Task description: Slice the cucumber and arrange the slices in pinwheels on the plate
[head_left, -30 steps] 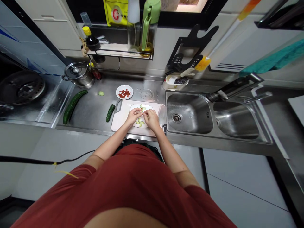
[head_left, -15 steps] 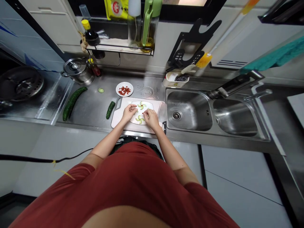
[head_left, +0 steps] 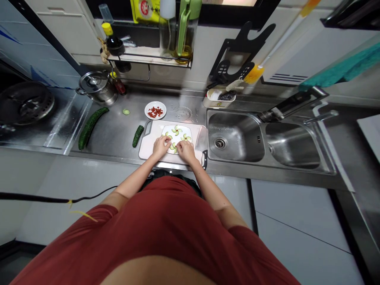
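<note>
A white plate (head_left: 181, 130) lies on the pale cutting board (head_left: 151, 138), with cucumber slices (head_left: 176, 130) arranged on it in several pinwheel flowers. My left hand (head_left: 161, 146) rests at the plate's left edge, fingers loosely bent and apart, beside a flower and seemingly holding nothing. Over the plate's front right part is my right hand (head_left: 186, 151), its fingertips pinched together at the lower flower (head_left: 173, 147). Whatever is in that pinch is too small to make out. Behind the board, a small white dish (head_left: 147, 112) holds chopped red pieces (head_left: 155, 112).
A short cucumber piece (head_left: 137, 136) lies left of the board, and a long cucumber (head_left: 92, 127) farther left. A cucumber end slice (head_left: 126, 112) is near the lidded pot (head_left: 95, 85). A black knife handle (head_left: 204, 159) sticks out at the board's right, by the sink (head_left: 237, 136).
My right hand has moved slightly down over the plate to the lower flower, uncovering the right-hand flower. My left hand has shifted a little down and left.
</note>
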A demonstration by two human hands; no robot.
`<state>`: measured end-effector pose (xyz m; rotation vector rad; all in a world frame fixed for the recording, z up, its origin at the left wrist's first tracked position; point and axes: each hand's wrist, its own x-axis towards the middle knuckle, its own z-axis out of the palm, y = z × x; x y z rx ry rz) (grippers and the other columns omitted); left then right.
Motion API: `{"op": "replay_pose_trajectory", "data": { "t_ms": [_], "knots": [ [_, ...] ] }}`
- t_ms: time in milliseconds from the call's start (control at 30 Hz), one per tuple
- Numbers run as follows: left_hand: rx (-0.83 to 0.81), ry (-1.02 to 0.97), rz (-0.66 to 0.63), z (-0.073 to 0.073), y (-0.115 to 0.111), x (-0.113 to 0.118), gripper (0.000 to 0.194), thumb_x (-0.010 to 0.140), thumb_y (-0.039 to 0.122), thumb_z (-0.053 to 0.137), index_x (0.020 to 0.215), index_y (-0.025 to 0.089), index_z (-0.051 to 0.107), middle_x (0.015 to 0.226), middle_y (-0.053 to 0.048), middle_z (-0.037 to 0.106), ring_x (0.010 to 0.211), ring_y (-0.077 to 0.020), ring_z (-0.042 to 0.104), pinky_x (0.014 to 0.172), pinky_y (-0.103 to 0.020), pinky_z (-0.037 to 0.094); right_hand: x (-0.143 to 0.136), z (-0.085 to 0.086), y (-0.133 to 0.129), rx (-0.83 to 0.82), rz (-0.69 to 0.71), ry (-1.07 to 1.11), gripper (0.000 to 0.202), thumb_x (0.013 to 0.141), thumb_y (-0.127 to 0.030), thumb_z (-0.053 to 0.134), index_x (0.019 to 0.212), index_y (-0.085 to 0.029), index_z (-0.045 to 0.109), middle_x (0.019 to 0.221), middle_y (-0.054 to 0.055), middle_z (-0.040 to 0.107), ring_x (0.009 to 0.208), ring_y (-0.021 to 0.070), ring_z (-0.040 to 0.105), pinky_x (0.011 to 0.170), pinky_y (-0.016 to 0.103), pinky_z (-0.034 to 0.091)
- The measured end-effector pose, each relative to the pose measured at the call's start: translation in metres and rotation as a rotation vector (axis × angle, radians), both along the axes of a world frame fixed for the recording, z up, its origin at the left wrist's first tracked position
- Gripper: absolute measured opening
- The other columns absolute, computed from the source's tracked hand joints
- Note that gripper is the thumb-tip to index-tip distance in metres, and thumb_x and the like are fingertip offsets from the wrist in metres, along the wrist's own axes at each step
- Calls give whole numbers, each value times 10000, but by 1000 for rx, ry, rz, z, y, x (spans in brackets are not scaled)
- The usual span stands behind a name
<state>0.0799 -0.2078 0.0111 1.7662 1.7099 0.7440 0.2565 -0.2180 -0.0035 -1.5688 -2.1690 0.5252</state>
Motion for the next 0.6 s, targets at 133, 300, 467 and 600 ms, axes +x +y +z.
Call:
{"op": "replay_pose_trajectory", "data": {
  "t_ms": [133,300,467,600],
  "knots": [
    [-6,119,-28,2,-5,5,140,807,251,607,933,241,667,956,-71,657,965,-262,559,903,-378,387,-3,-5,-1,-15,27,-61,131,920,-233,488,845,-210,594,897,79,650,883,248,500,794,357,314],
    [-16,190,-42,0,-8,11,131,818,268,608,936,245,660,967,-77,656,984,-271,552,869,-382,373,-7,-8,0,-46,38,-117,153,942,-251,471,874,-200,598,925,90,645,910,250,493,818,363,294],
    [-42,292,-47,1,-9,15,141,852,285,579,971,254,646,1011,-48,660,1010,-241,546,867,-357,376,-9,-2,-1,-97,49,-196,186,958,-258,435,923,-187,604,969,91,640,933,241,482,820,348,280],
    [-66,355,-64,2,-10,16,146,860,311,577,980,257,641,1024,-39,659,1009,-234,546,862,-355,374,-9,0,-1,-103,54,-225,210,969,-265,412,945,-182,603,996,96,639,947,244,473,824,348,269]
  ]
}}
